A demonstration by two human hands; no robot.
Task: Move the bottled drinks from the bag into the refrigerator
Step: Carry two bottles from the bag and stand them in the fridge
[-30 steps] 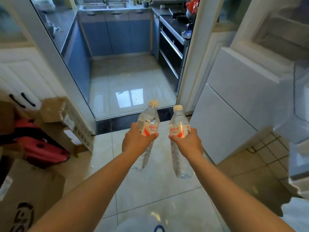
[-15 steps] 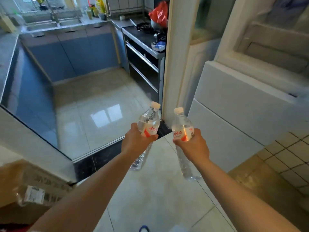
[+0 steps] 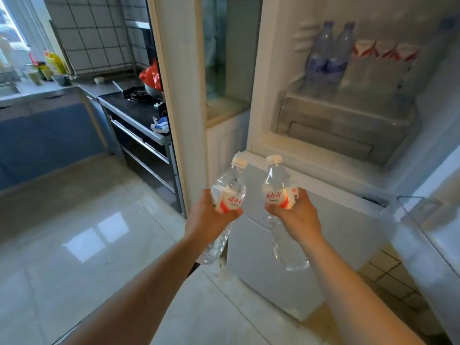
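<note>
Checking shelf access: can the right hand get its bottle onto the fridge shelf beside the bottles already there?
Probably yes. The fridge stands open and nothing lies between the right hand with its bottle and the shelf; free space looks tight.

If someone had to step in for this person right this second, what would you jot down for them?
Left hand: grips a clear water bottle round its label, cap up and tilted.
Right hand: grips a second water bottle the same way.
Both bottles are in the air in front of the open refrigerator, not yet inside.
Already on the shelf: two blue-labelled bottles and some red-and-white cartons beside them.
Done: these two bottles are out of the bag, which is not in view.
Left: set both bottles in the refrigerator, then check the bag for more.
</note>
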